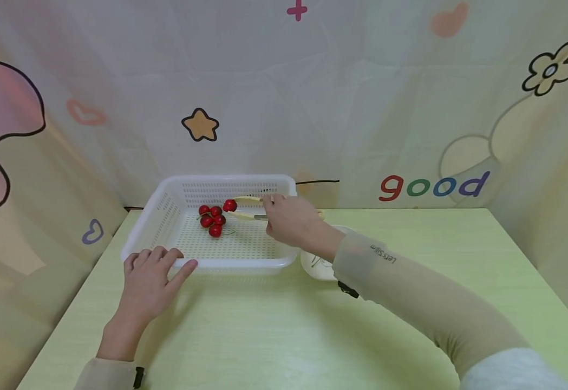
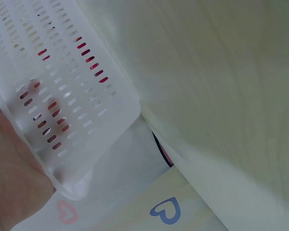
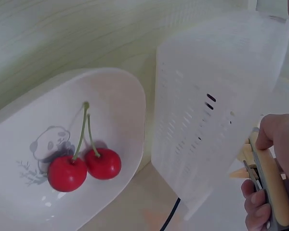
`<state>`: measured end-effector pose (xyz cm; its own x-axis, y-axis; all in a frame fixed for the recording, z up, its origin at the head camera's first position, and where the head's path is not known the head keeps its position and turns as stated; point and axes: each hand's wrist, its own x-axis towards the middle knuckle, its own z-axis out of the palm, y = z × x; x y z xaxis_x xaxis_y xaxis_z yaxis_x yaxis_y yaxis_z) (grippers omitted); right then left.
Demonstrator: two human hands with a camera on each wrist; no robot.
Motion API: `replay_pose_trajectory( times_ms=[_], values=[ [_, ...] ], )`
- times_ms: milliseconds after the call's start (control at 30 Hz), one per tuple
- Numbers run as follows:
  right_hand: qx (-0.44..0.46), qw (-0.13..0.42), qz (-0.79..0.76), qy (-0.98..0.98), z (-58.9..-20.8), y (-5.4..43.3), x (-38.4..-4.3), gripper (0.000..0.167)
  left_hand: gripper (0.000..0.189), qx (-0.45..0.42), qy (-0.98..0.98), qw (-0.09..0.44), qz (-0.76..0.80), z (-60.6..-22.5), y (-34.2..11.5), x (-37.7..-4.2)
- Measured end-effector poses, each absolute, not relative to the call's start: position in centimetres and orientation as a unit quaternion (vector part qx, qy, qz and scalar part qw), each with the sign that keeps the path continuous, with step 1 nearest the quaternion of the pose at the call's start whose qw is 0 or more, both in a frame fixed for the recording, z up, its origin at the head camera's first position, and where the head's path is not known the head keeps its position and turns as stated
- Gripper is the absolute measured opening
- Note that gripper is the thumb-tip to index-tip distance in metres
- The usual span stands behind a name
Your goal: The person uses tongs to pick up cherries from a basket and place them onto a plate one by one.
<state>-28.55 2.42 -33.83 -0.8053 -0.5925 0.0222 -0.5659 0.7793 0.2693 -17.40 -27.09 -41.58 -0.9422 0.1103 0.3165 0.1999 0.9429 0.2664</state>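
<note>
My right hand (image 1: 291, 219) grips a pair of tongs (image 1: 247, 216) with cream-coloured tips, reaching over the right side of a white perforated plastic basket (image 1: 245, 264). Between the tong tips is a red cherry (image 1: 230, 205). Several more cherries (image 1: 207, 221) lie clustered on the basket floor, left of the tongs. My left hand (image 1: 149, 281) holds the basket's near-left rim, its fingers hooked over the edge; they show through the slots in the left wrist view. Under my right forearm stands a white bowl (image 3: 120, 91) with a panda print, holding two stemmed cherries (image 3: 67, 173).
The basket and bowl stand side by side on a pale green table (image 1: 264, 325). Behind the basket hangs a printed curtain (image 1: 264, 108), which also runs along both sides. The basket's tall walls surround the cherries.
</note>
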Motion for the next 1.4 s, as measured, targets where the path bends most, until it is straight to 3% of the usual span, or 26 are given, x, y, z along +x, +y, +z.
replay_pose_trajectory(
  times_ms=[533, 800, 1067, 1400],
  values=[
    [0.334, 0.126, -0.071, -0.932, -33.3, 7.5, -26.3, 0.054, 0.051, -0.082, -0.973, 0.152, -0.155, -41.7, -27.0, -17.5],
    [0.335, 0.139, -0.022, -0.932, -33.2, 10.0, -24.9, 0.048, 0.049, -0.082, -0.973, 0.149, -0.155, -41.6, -27.0, -17.4],
    [0.309, 0.131, -0.017, -0.942, -33.1, 12.3, -24.1, 0.057, 0.049, -0.082, -0.974, 0.148, -0.152, -41.5, -27.1, -17.3],
    [0.297, 0.165, -0.01, -0.941, -33.2, 15.4, -23.0, 0.055, 0.05, -0.08, -0.975, 0.144, -0.151, -41.5, -27.0, -17.3]
  ],
)
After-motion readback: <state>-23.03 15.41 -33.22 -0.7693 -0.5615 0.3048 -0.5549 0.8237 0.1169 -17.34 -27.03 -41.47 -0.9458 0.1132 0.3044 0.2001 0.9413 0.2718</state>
